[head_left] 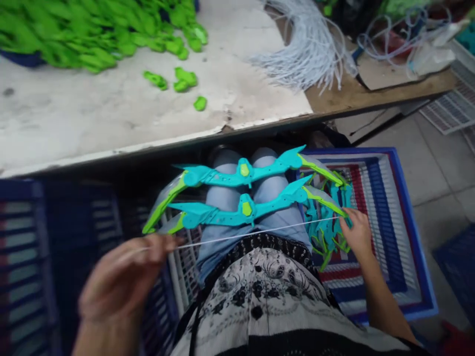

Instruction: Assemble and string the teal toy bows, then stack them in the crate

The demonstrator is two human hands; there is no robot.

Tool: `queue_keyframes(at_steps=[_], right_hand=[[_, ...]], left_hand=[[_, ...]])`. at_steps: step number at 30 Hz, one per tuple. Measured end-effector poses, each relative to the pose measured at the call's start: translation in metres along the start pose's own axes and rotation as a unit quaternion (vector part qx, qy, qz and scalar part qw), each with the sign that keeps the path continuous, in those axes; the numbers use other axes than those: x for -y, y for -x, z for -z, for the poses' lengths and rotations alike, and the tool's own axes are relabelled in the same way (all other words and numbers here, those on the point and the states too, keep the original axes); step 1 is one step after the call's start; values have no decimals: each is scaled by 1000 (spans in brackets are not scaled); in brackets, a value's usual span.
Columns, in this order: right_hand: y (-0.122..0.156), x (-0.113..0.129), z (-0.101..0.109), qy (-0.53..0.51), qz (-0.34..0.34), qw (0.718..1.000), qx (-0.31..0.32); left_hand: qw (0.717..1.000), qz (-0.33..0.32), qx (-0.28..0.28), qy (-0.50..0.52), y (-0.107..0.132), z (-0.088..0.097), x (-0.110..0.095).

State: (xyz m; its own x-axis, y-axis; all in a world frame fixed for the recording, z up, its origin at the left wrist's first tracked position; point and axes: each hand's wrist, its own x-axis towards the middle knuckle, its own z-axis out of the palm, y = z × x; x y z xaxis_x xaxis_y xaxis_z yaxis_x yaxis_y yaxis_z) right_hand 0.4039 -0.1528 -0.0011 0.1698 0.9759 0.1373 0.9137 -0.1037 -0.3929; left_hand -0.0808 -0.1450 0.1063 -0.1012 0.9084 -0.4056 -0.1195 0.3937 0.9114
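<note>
Two turquoise-and-green toy bows lie across the lap, one behind the other: the far bow (pixel 230 179) and the near bow (pixel 226 216). A white string (pixel 256 232) runs taut between my two hands along the near bow's open side. My left hand (pixel 124 277), somewhat blurred, pinches the string by the bow's left end, where the tip is hidden. At the other end, my right hand (pixel 356 235) is closed with its fingers on the near bow's green right tip, where the string meets it.
Green plastic parts (pixel 92 34) are heaped on the worktable (pixel 237 64), a few lying loose near its edge. A bundle of white strings (pixel 308 49) lies at right. More bows (pixel 324 222) sit in a striped basket (pixel 404 237); blue crates (pixel 25 257) stand at left.
</note>
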Motion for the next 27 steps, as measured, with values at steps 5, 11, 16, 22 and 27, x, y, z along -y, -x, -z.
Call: queue_keyframes(at_steps=[5,11,16,22,27], right_hand=[[-25,130,-28,-121,214,969,27],[-15,272,-109,-4,448,848,282],[-17,273,-103,51,449,833,321],[-54,228,-71,-146,356,803,456],[-87,215,-71,-281,211,765,540]], left_hand=[[990,64,85,91,15,-58,30],[975,109,157,117,19,-66,44],[965,138,217,58,21,-65,40],[977,101,111,151,20,-58,39],[957,-80,-260,96,6,-27,21]])
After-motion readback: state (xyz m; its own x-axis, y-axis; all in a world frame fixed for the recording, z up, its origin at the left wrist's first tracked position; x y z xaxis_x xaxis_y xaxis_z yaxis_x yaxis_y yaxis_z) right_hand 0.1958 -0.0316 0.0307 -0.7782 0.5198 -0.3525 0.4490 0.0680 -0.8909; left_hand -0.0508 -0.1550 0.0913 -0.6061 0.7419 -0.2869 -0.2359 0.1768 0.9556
